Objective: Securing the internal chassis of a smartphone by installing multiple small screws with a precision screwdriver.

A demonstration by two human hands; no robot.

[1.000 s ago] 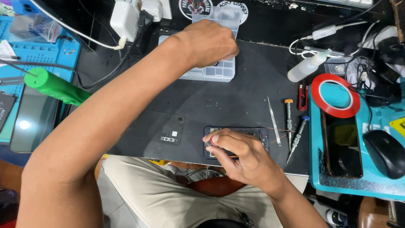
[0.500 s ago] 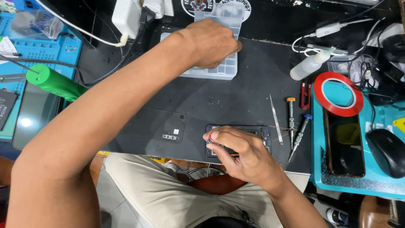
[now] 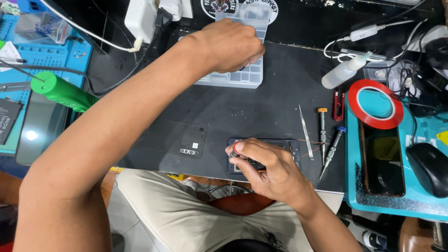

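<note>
A dark mat (image 3: 261,112) covers the table in the head view, hemmed at 9 o'clock by a blue work mat (image 3: 46,60) and at 3 o'clock by a teal tray (image 3: 420,205); the mat's near edge runs just above the person's lap. The left hand (image 3: 233,44) reaches to 12 o'clock and rests on a clear compartment box (image 3: 242,77), its fingers curled down into the compartments; whether they grip anything cannot be told. The right hand (image 3: 268,170) sits at 6 o'clock over an opened phone (image 3: 280,145) lying flat near the mat's front edge, fingers pinched shut on a small screwdriver (image 3: 234,150) held upright against the phone's left end. Just left of it lies a dark back cover (image 3: 179,140). Bare mat lies open between box and phone. Toward 3 o'clock the room narrows: tweezers (image 3: 305,130), two more screwdrivers (image 3: 326,137), a red tape roll (image 3: 375,103) and a squeeze bottle (image 3: 343,72).
</note>
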